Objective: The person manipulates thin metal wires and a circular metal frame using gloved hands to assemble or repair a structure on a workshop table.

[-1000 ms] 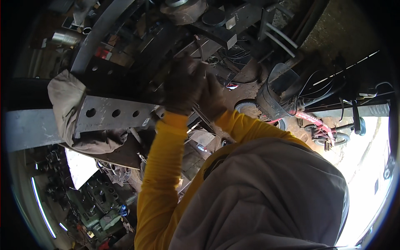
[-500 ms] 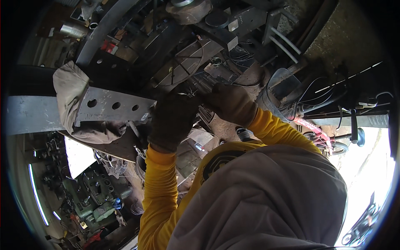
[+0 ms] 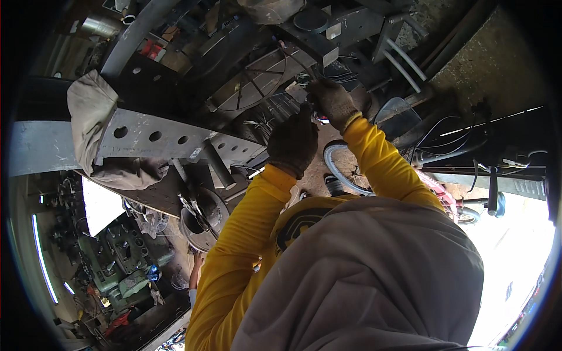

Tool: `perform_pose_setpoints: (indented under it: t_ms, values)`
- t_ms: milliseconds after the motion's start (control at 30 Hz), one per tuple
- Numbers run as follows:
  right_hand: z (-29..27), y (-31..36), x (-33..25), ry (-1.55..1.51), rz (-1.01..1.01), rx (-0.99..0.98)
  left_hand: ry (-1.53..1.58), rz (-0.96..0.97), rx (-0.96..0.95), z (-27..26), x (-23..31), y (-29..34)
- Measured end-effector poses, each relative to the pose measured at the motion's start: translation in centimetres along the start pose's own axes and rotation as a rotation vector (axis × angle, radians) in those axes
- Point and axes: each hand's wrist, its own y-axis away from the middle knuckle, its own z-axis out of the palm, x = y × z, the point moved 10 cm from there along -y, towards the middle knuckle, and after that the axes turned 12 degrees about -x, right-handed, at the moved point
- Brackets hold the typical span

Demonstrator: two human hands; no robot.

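Both my hands wear dark work gloves and are close together ahead of my chest. My left hand (image 3: 294,140) has its fingers bent inward, pinching toward the right hand. Just beyond it on the right, my right hand (image 3: 332,104) is curled closed. Something small and dark sits between the fingertips, too hidden to name. Beyond the left hand lies a bundle of thin metal rods (image 3: 278,110). A steel beam with round holes (image 3: 170,139) runs in from the left, with a grey-brown cloth (image 3: 91,117) draped over it.
A bicycle wheel (image 3: 338,162) stands below my right forearm, and a red bicycle (image 3: 440,190) is at the right. A spoked metal hoop (image 3: 243,88) lies ahead. At the lower left are a round metal tub (image 3: 202,240), another person's arm (image 3: 195,272) and green machinery (image 3: 117,257).
My hands have moved right, the right one also farther away. The view has shifted slightly. The bicycle wheel, more of the holed beam and another person's arm now show.
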Motion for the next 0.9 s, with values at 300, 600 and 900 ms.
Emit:
perform_pose_setpoints:
  t_ms: [300,600,900]
  values:
    - [1.0,0.8,-1.0,-0.227,0.061,0.075,-0.123,0.100,0.208,-1.9,-1.0,1.4]
    - [1.7,0.7,-0.7,-0.210,0.146,-0.101,-0.153,0.092,0.222,-1.5,-0.4,1.3]
    - [2.2,0.9,-1.3,-0.228,0.028,-0.073,-0.107,0.121,0.157,-1.8,-1.4,1.5]
